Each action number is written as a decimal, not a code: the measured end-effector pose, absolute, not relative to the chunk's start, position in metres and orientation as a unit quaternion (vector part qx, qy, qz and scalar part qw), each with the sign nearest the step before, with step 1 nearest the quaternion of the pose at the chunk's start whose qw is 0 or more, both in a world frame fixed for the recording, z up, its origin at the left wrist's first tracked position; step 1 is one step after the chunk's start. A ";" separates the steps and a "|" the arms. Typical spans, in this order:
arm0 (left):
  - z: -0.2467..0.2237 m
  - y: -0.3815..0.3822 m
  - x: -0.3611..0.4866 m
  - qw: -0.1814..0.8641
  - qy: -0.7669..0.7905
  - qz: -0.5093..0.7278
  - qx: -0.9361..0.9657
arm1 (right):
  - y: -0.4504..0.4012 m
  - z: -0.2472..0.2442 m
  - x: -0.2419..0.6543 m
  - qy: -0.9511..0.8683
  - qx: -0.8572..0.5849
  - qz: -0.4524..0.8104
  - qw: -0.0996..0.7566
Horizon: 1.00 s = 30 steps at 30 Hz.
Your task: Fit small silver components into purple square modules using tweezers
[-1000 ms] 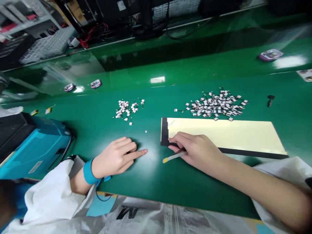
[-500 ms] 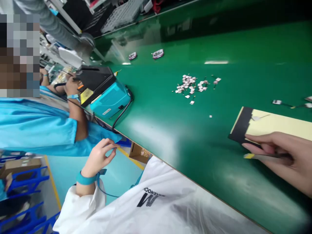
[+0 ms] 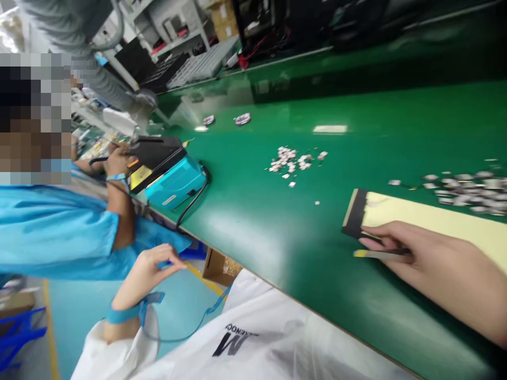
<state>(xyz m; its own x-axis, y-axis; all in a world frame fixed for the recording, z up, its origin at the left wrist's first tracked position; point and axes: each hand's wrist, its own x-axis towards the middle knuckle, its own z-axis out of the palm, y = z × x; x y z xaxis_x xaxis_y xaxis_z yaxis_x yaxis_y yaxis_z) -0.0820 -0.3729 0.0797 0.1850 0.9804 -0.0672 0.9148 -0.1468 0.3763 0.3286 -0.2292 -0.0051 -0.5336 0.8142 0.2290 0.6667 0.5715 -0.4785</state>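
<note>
My left hand point(image 3: 152, 272) is raised beside the table's front edge. Its thumb and fingertips are pinched together, and anything between them is too small to make out. On the right, my right hand point(image 3: 431, 269) is closed around a thin grey strip with a yellow end point(image 3: 382, 255). Its fingers also touch the near edge of a pale yellow sheet point(image 3: 439, 214) with a black band point(image 3: 355, 211) at its left end. Beyond the sheet lies a pile of small silvery parts with leads point(image 3: 471, 190), blurred. A smaller pile of whitish parts point(image 3: 287, 158) lies mid-table.
A blue and black machine point(image 3: 176, 182) with a black cable stands at the left table edge. Next to it sits a co-worker in a blue garment point(image 3: 59, 227). Two small oval parts point(image 3: 243, 119) lie farther back. A blue cord point(image 3: 198, 327) hangs from my left wristband.
The view has shifted, bringing the silvery pile at right into sight. My right hand and the yellow sheet appear farther left. My left hand appears lower, its fingertips now closer together.
</note>
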 end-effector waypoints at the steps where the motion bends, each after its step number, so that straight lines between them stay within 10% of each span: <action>1: 0.087 -0.366 -0.071 0.156 0.596 0.108 0.780 | -0.231 0.004 0.324 -0.865 -0.434 0.166 0.190; 15: 0.070 -0.162 0.133 0.130 0.234 0.143 0.953 | -0.233 0.021 0.307 -0.844 -0.489 0.179 0.128; 30: 0.029 -0.155 0.154 0.274 0.233 0.200 0.911 | -0.241 0.016 0.302 -0.860 -0.476 0.076 0.166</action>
<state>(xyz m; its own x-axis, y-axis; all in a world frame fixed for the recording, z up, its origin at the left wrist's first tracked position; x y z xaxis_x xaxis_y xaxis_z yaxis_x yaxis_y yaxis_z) 0.1542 -0.1548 0.0286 0.8109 0.5349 0.2374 0.3158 -0.7415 0.5920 0.3018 -0.2407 0.0160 -0.4909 0.8447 0.2135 0.7940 0.5346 -0.2894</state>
